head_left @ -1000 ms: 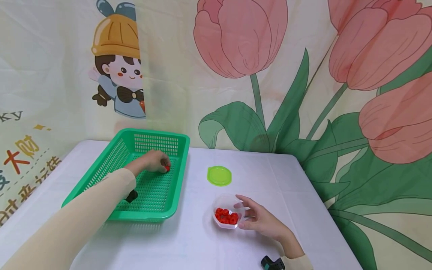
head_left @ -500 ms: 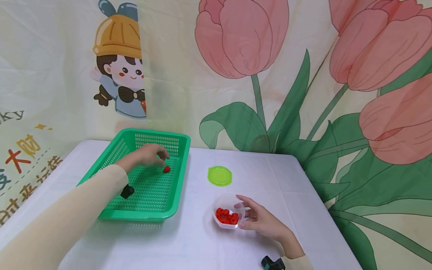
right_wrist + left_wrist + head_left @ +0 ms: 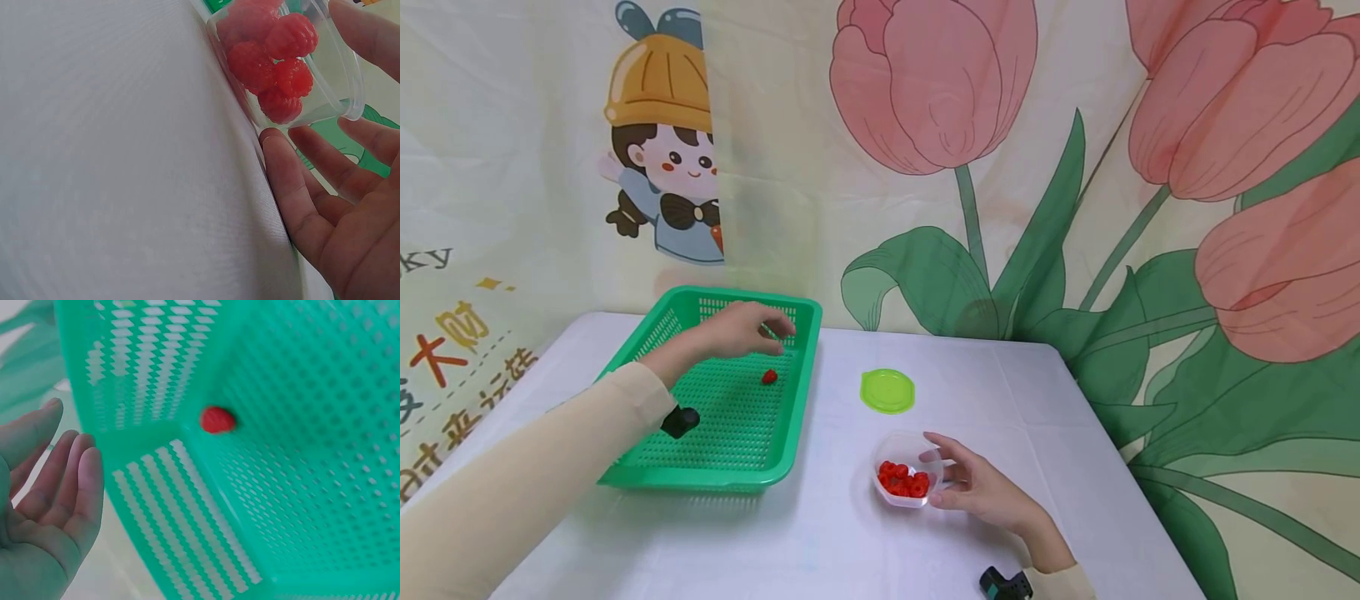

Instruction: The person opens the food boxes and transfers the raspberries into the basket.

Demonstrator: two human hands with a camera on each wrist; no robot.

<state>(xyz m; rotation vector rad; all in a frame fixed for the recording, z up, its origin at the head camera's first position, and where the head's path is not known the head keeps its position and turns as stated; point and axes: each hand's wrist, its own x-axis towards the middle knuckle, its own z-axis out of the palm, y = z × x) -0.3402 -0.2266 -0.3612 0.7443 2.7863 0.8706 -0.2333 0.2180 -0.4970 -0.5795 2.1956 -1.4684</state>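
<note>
In the head view my left hand [image 3: 748,329] hovers above the far part of a green plastic basket [image 3: 815,367], holding nothing. Its fingers are loosely bent and apart in the left wrist view. A single red raspberry [image 3: 770,377] lies on the basket floor, below and clear of that hand. My right hand [image 3: 981,487] curves its fingers around the right side of a small clear plastic container [image 3: 886,446], which stands upright on the table. Several red raspberries [image 3: 275,75] lie inside it. The right wrist view shows fingertips [image 3: 279,147] at the container's wall.
A light-green round lid [image 3: 887,391] lies flat on the white tablecloth [image 3: 1000,392], behind the container and right of the basket. Behind the table hangs a cloth [image 3: 775,167] printed with tulips and a cartoon figure.
My left hand has let go of the raspberry on the basket floor and risen away from it, toward the back. The right hand and the container have stayed in place.
</note>
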